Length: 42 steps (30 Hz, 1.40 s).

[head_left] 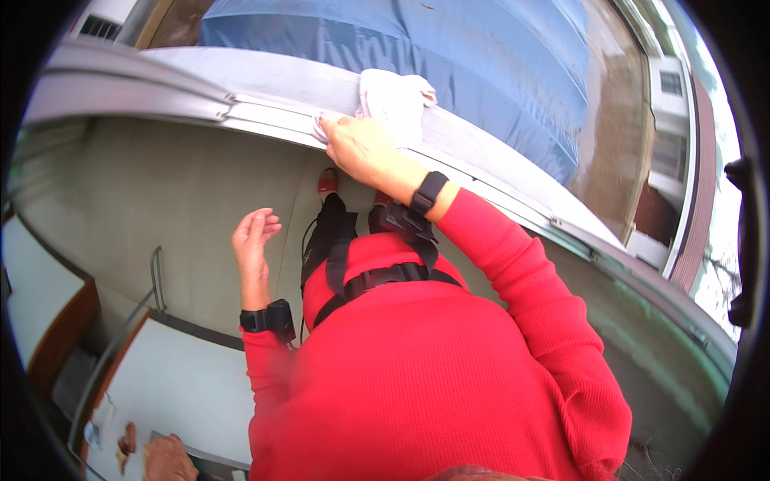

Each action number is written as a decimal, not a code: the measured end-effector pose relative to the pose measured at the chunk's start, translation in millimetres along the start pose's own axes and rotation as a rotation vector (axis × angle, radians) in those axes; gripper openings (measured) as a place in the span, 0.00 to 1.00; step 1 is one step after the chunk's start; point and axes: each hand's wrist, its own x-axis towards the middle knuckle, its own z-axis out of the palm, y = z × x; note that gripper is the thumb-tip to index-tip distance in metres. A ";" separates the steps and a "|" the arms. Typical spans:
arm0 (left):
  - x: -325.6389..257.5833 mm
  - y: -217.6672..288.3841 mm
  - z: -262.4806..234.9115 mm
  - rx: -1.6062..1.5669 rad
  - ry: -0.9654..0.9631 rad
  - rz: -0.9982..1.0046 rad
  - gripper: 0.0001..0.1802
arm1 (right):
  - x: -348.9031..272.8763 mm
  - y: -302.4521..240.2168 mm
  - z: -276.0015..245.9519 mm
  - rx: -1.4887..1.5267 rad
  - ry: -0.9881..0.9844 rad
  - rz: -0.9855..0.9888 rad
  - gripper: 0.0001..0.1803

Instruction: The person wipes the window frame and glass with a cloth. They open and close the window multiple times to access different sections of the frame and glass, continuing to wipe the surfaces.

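Against the window track (269,120), the right hand (361,150) clamps white cloth (393,98), seemingly for pressure, the left hand (254,242) loosely curled, empty, below it.

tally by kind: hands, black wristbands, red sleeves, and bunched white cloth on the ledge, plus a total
Hands: 2
Black wristbands: 2
Red sleeves: 2
Bunched white cloth on the ledge: 1
Total: 7

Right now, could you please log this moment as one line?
Right hand: holding white cloth at window track | Left hand: empty, fingers loosely curled | Beyond ledge: blue sheet
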 end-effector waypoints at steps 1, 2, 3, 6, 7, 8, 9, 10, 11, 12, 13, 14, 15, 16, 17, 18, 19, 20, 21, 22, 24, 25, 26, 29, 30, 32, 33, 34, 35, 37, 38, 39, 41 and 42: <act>2.2 2.9 2.7 0.025 0.013 0.006 0.14 | -15.5 8.0 -5.7 -0.015 -0.044 0.054 0.20; 4.0 5.5 5.1 0.049 0.007 0.005 0.14 | -31.7 17.3 -13.2 -0.016 -0.024 0.055 0.21; 5.2 6.9 8.2 0.059 -0.024 0.002 0.14 | -46.4 26.4 -20.2 -0.019 -0.045 0.077 0.21; 6.6 8.4 16.0 0.092 -0.080 0.004 0.14 | -102.3 55.1 -49.6 -0.111 -0.039 0.115 0.16; 7.2 7.6 19.1 0.099 -0.098 0.006 0.14 | -121.0 65.2 -58.7 -0.132 -0.079 0.141 0.17; 7.9 6.5 21.7 0.100 -0.123 0.017 0.14 | -138.8 74.9 -66.4 -0.161 -0.110 0.181 0.19; 8.4 5.2 23.7 0.117 -0.122 0.010 0.14 | -157.4 84.9 -73.8 -0.181 -0.127 0.195 0.22; 9.2 3.6 25.6 0.129 -0.129 0.012 0.14 | -174.7 94.6 -79.9 -0.208 -0.179 0.246 0.22; 9.8 1.9 26.7 0.137 -0.140 0.023 0.14 | -190.0 104.0 -85.6 -0.228 -0.167 0.244 0.23; 10.3 0.4 27.0 0.150 -0.132 0.020 0.14 | -203.9 113.4 -93.5 -0.253 -0.242 0.288 0.24; 10.7 -0.6 26.4 0.158 -0.129 0.026 0.14 | -215.0 121.1 -102.9 -0.275 -0.255 0.287 0.24; 10.8 -1.8 25.1 0.167 -0.126 0.040 0.14 | -221.8 127.7 -112.4 -0.316 -0.303 0.326 0.19; 10.8 -2.7 23.5 0.172 -0.118 0.044 0.14 | -223.8 135.2 -125.3 -0.416 -0.379 0.364 0.10; 10.4 -3.0 20.9 0.181 -0.112 0.055 0.14 | -221.1 141.4 -137.1 -0.633 -0.582 0.478 0.06; 11.0 -2.5 18.3 0.197 -0.101 0.068 0.14 | -220.3 146.6 -154.7 -0.603 -0.570 0.581 0.08; 10.2 -2.5 15.7 0.207 -0.074 0.068 0.13 | -225.5 146.6 -173.5 -0.518 -0.377 0.579 0.08; 10.9 -3.0 13.3 0.207 -0.068 0.052 0.13 | -231.1 147.8 -192.3 -0.442 -0.234 0.600 0.09; 9.5 -3.1 11.1 0.212 -0.061 0.046 0.13 | -238.0 147.3 -204.6 -0.423 -0.160 0.584 0.10; 10.2 -2.7 9.1 0.236 -0.032 0.021 0.13 | -246.2 146.6 -210.7 -0.397 -0.031 0.499 0.11; 10.1 -3.2 9.5 0.242 -0.027 0.021 0.13 | -255.6 146.7 -212.0 -0.308 -0.040 0.528 0.11; 11.5 -4.2 11.0 0.235 -0.063 0.023 0.13 | -275.4 147.5 -192.2 -0.314 -0.043 0.560 0.11; 12.5 -4.9 12.3 0.233 -0.069 0.015 0.13 | -284.9 148.3 -174.3 -0.321 0.005 0.482 0.11; 12.9 -5.7 13.9 0.221 -0.083 0.015 0.13 | -291.2 151.1 -154.7 -0.293 -0.054 0.613 0.10; 13.7 -5.3 17.0 0.206 -0.111 0.023 0.13 | -296.5 144.3 -98.1 -0.393 -0.140 0.781 0.11; 13.7 -4.6 16.9 0.206 -0.110 0.027 0.13 | -294.5 138.7 -91.0 -0.351 -0.045 0.669 0.11; 14.0 -1.8 15.7 0.220 -0.110 0.029 0.13 | -274.1 119.5 -78.1 -0.233 -0.038 0.669 0.14; 14.7 -0.1 15.1 0.227 -0.110 0.031 0.13 | -254.3 107.3 -70.2 -0.171 -0.040 0.687 0.16; 15.9 1.3 14.4 0.233 -0.117 0.035 0.13 | -231.7 94.3 -61.6 -0.144 -0.042 0.592 0.18; 16.9 2.9 13.8 0.236 -0.120 0.033 0.13 | -207.6 79.9 -52.2 -0.119 -0.011 0.466 0.20; 19.7 5.9 12.8 0.241 -0.139 0.046 0.14 | -144.8 46.0 -19.6 0.009 -0.023 0.455 0.21; 21.6 7.4 12.8 0.255 -0.148 0.036 0.13 | -115.1 30.3 -4.9 0.111 0.096 0.353 0.22; 23.1 9.2 12.9 0.266 -0.160 0.034 0.12 | -83.5 20.7 7.8 0.198 0.077 0.230 0.23; 27.0 13.7 14.1 0.287 -0.191 0.026 0.12 | -28.5 -1.4 27.8 0.380 0.104 0.054 0.25; 29.7 16.6 14.9 0.296 -0.208 0.022 0.12 | -1.6 -11.3 33.5 0.283 0.126 0.009 0.25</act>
